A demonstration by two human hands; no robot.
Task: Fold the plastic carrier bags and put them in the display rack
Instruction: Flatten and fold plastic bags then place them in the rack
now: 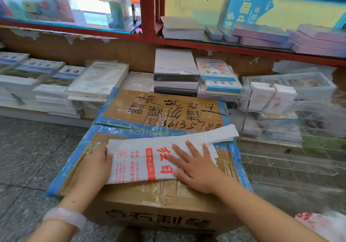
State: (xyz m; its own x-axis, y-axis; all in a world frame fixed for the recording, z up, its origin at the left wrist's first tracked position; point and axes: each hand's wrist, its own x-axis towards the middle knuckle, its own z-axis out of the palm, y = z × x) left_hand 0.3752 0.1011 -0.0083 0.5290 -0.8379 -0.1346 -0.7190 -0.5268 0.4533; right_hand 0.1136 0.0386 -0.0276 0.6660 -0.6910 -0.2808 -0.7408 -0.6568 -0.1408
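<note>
Right hand lies flat, fingers straight and spread, pressing down on the carrier bag. Left hand holds the bag's left edge, thumb on top; the other fingers are hidden, so likely a pinch, not certain. A pale bangle sits on the left wrist.

The bag lies on top of a taped cardboard box, already narrowed into a long strip, its handle end trailing up and right toward the clear acrylic display rack. Folded white bags already stand in the rack's upper compartment. More bags seem to lie at bottom right, blurred.

Handling, as a guess: thin film, very light, limp, slippery on the glossy tape; it will spring open unless pressed. Best to pin the middle with a flat palm and lift an end by its edge, creasing firmly. Not fragile.

Writing: bag prints red on white, large brush characters "红日", a red band that seems to read "图书杂志", then "电话", "地址", digits "1586135…" cut off, and a triangle recycling mark. Box lid has handwritten black characters and digits, upside down, unclear. Workbooks on the low shelf read "生字本"; one book reads "英语".
</note>
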